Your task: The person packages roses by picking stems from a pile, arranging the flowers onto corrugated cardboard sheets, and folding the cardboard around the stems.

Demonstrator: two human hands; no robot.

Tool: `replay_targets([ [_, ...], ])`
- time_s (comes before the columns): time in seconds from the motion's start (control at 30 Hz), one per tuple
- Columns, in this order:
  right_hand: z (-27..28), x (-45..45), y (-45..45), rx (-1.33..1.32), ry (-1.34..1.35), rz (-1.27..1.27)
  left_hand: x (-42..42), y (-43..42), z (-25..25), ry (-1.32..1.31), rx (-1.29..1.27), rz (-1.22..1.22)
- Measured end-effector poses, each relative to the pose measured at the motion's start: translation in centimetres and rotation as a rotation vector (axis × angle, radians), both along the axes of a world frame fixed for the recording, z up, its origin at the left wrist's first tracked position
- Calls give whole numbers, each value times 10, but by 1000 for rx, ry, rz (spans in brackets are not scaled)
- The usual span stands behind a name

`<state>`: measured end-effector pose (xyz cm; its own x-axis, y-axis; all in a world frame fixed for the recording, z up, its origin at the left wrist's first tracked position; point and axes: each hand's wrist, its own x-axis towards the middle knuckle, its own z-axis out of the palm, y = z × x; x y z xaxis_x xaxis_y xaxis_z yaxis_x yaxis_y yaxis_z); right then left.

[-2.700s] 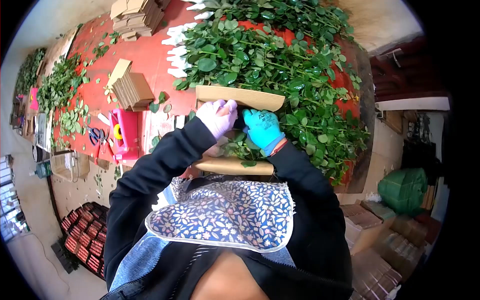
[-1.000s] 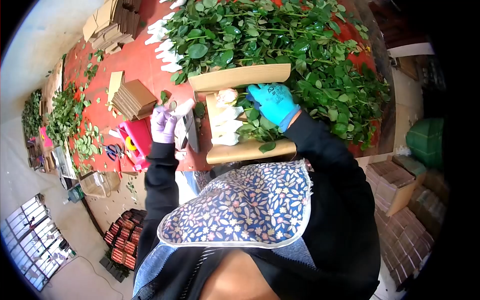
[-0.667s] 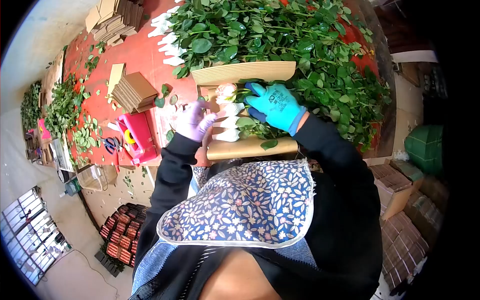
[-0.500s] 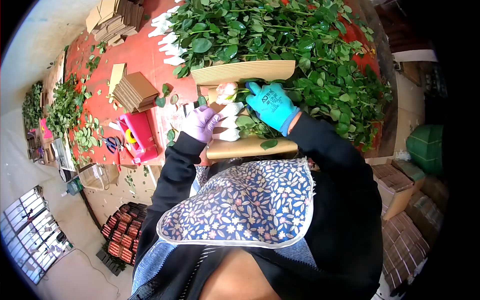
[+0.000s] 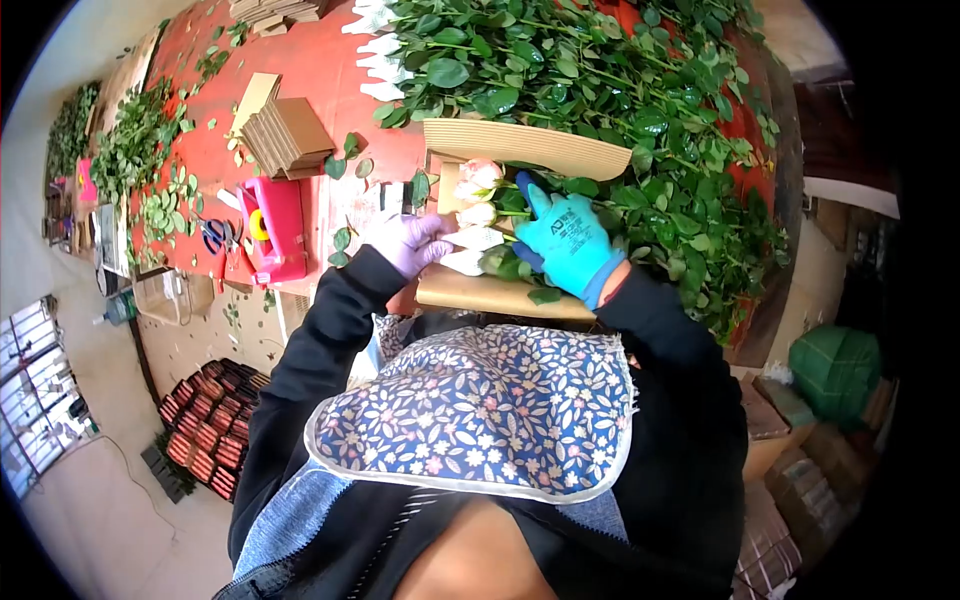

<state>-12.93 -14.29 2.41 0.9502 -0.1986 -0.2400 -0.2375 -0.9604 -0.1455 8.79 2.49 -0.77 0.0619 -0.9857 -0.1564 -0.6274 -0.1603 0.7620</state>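
My left hand (image 5: 408,243), in a lilac glove, is closed with its fingertips pinching the tip of a white sleeve (image 5: 474,238) over a rosebud. Just below lies another white-sleeved bud (image 5: 465,262). Above them are a bare cream rosebud (image 5: 478,214) and pale pink roses (image 5: 480,176). My right hand (image 5: 572,245), in a teal glove, lies over the stems just behind the heads, thumb and forefinger spread apart; its other fingertips are partly hidden. Under the roses is brown corrugated wrap (image 5: 505,293), its ribbed far flap (image 5: 530,146) standing up behind them.
Leafy rose stems (image 5: 560,75) with white-sleeved heads (image 5: 380,60) cover the far table. On the red tabletop (image 5: 345,95) are stacked cardboard pieces (image 5: 287,138), a pink tape dispenser (image 5: 275,230) and scissors (image 5: 215,237). Boxes stand at right.
The view has shifted, moving the wrap rightward in the picture. A cream bud below the pink roses now shows bare where a white sleeve was. My left hand is at the sleeve below it.
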Motion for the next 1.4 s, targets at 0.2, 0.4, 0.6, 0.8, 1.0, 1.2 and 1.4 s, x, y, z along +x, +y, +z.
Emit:
replay_targets([
  [0.2,-11,-9,-3,91,-14,-82,43,23,1,-288,-212,80],
  [0.4,10,-15,-11,241,-254,-55,92,210,24,-654,1004,124],
  [0.6,80,-10,-11,241,-253,-39,50,138,33,-476,292,163],
  [0.8,3,8,8,342,-3,119,9,13,16,-57,-3,-165],
  [1.0,-9,13,10,395,57,130,14,15,4,-98,-15,-299],
  [1.2,-8,13,11,418,40,159,28,57,-4,-317,-41,-58],
  [1.4,-7,17,9,373,93,201,107,170,43,-591,988,-4],
])
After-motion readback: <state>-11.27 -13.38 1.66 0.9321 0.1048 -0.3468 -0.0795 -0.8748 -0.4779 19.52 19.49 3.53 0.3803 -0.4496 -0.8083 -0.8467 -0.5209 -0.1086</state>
